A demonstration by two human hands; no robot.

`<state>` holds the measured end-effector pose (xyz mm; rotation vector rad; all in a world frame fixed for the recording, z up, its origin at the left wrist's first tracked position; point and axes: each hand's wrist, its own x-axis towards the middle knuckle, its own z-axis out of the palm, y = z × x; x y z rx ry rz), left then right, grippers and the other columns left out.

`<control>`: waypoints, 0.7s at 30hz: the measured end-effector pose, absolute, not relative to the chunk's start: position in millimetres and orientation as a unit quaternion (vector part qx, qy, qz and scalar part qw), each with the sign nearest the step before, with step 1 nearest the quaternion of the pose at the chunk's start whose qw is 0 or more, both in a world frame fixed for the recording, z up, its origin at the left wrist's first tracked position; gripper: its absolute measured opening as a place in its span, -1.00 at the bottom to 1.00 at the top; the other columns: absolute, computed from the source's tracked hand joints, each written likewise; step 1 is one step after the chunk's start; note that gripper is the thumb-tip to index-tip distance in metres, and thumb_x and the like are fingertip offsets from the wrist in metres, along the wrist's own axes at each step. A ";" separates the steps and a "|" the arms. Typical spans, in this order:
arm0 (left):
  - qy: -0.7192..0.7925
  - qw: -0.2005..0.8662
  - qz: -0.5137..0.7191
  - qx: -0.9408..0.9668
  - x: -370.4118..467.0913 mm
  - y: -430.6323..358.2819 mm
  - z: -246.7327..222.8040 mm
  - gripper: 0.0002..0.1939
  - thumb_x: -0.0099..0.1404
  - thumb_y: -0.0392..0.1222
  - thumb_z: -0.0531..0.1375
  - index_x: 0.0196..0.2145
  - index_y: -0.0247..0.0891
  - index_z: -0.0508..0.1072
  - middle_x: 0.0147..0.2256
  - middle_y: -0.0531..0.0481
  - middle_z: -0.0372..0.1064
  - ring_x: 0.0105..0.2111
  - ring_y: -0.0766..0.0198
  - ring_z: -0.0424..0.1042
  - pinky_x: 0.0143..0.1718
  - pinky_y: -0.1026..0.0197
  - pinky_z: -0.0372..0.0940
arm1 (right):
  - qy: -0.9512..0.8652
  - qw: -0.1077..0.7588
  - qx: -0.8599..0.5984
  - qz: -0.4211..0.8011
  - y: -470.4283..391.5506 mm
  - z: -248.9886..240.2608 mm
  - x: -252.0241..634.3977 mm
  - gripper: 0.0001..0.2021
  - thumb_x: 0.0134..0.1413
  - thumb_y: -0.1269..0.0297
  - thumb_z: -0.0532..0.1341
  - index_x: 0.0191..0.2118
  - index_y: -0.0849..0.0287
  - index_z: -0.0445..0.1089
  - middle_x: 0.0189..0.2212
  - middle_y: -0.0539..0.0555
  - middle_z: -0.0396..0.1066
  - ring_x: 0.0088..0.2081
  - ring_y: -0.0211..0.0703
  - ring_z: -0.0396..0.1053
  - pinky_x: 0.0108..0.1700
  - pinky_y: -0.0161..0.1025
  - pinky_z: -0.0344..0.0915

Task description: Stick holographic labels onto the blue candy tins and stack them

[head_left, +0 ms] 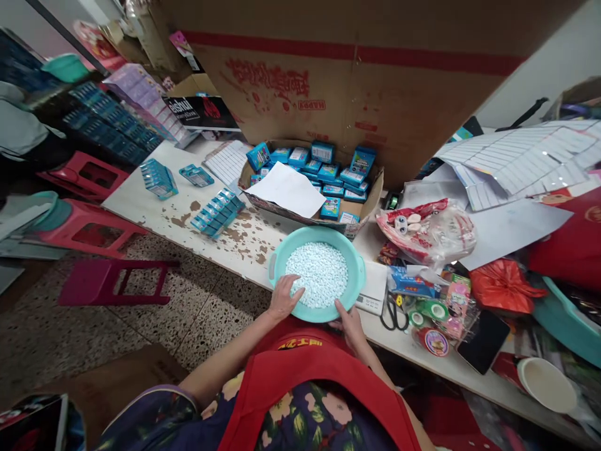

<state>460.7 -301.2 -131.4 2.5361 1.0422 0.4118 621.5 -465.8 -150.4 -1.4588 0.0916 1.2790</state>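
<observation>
A light green plastic basin (pixel 360 269) full of small white pellets (pixel 323 266) rests at the table's front edge, close against the red apron. My left hand (pixel 283 299) reaches over the basin's near-left rim, fingers apart and tips at the pellets; I see nothing held in it. At the near-right rim, my right hand (pixel 350 322) has its thumb on top and its fingers partly hidden underneath, gripping the basin. Part of a white scale (pixel 374 285) shows to the basin's right.
Behind the basin, an open carton (pixel 300 220) holds many blue packets and a white sheet (pixel 287 188). Blue packs (pixel 216 212) lie left. Scissors (pixel 394 312), tape rolls (pixel 434 310), a phone (pixel 483 341) and a paper cup (pixel 547 383) lie right. Stools (pixel 115 282) stand on the floor.
</observation>
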 end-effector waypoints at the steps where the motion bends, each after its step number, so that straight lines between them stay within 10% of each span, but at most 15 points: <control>1: 0.371 0.174 0.171 0.896 462.3 -281.1 -124.5 -0.64 0.37 -0.03 0.06 0.05 -0.20 0.35 -0.01 -0.22 0.38 0.04 0.02 0.33 0.07 -0.06 0.20 | 0.061 0.569 -0.621 0.536 -461.4 -151.1 617.3 -0.31 -0.16 -0.10 0.35 0.11 0.02 0.25 0.14 0.16 0.34 -0.02 0.11 0.44 -0.35 -0.12 0.51; 9: 0.337 0.045 0.181 0.923 498.5 -53.9 -55.8 -0.40 0.27 -0.25 0.14 0.24 -0.39 0.17 0.26 -0.30 0.05 0.28 -0.13 -0.04 0.18 -0.15 0.03 | 0.222 0.596 -0.599 0.486 -439.7 -150.8 587.0 -0.29 -0.27 0.06 0.41 0.09 0.15 0.30 0.05 0.23 0.43 -0.06 0.17 0.47 -0.29 -0.02 0.52; 21: 0.158 0.059 0.075 0.983 516.9 27.1 -67.7 -0.59 0.33 -0.29 -0.01 0.06 -0.44 0.40 0.00 -0.16 0.40 -0.04 0.11 0.32 0.08 -0.10 0.00 | 0.288 0.683 -0.510 0.438 -376.8 -140.8 521.0 -0.46 -0.13 0.13 0.37 0.02 0.07 0.29 0.04 0.13 0.42 -0.06 -0.01 0.44 -0.27 -0.05 0.51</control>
